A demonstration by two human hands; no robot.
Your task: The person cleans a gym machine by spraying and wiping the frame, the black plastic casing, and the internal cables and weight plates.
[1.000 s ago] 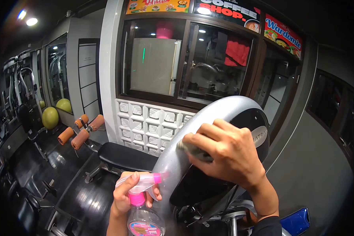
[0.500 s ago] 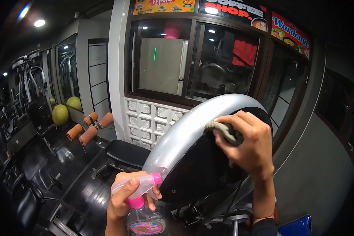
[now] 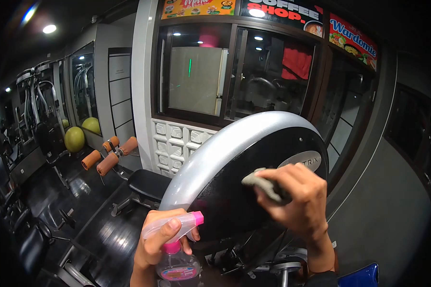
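My left hand (image 3: 160,237) is wrapped round a clear spray bottle (image 3: 179,268) with a pink collar and pink nozzle tip; the nozzle points right, toward the machine. In my right hand (image 3: 299,201) a bunched grey-green cloth (image 3: 263,185) is gripped between fingers and thumb. The cloth is over the black side panel (image 3: 225,196) of a rounded exercise machine, below an oval badge (image 3: 301,162) whose visible letters end in "TRIX". A silver curved rim (image 3: 210,155) borders that panel. My right fingers partly cover the badge.
Left of the machine stands a black padded bench (image 3: 148,184) with orange foam rollers (image 3: 112,160). Behind are a window (image 3: 196,81) and a white patterned wall (image 3: 175,143). A green exercise ball (image 3: 74,139) lies farther left; a blue object (image 3: 361,276) is at lower right.
My right hand has moved the cloth from the silver rim down onto the black panel area, uncovering part of the badge. My left hand with the spray bottle has shifted slightly right.
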